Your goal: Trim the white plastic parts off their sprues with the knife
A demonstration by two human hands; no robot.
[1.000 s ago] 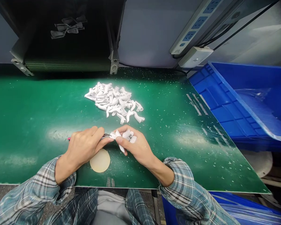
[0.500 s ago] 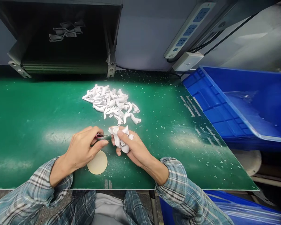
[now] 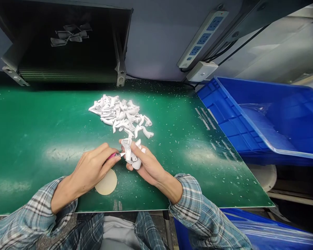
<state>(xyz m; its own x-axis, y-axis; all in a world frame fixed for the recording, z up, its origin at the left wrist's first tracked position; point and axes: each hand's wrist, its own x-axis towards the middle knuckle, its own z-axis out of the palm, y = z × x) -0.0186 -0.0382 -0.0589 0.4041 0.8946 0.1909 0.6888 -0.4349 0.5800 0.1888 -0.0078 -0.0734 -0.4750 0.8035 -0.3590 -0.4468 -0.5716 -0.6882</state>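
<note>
My left hand (image 3: 95, 166) is closed on a small pink-handled knife (image 3: 114, 156), gripped between thumb and fingers. Its short pale blade points right and reaches the edge of a white plastic part (image 3: 127, 147). That part is one of several white curved plastic pieces in my right hand (image 3: 147, 163), whose thumb presses on them. Whether the blade touches the part, I cannot tell. Beyond both hands lies a pile of similar white parts (image 3: 120, 113) on the green table (image 3: 54, 121). A round cream-coloured disc (image 3: 106, 182) lies flat below my left hand, partly covered by it.
At the back left, a dark conveyor (image 3: 67, 74) carries several white parts (image 3: 70, 34). A power strip (image 3: 203, 38) is fixed to the back wall. To the right stands a blue crate (image 3: 232, 118) beside the table edge. Another blue container (image 3: 271, 232) sits below.
The knife has turned in my left hand, showing more of its pink handle and blade. The white part in my right hand is now more upright. The whole view has shifted slightly.
</note>
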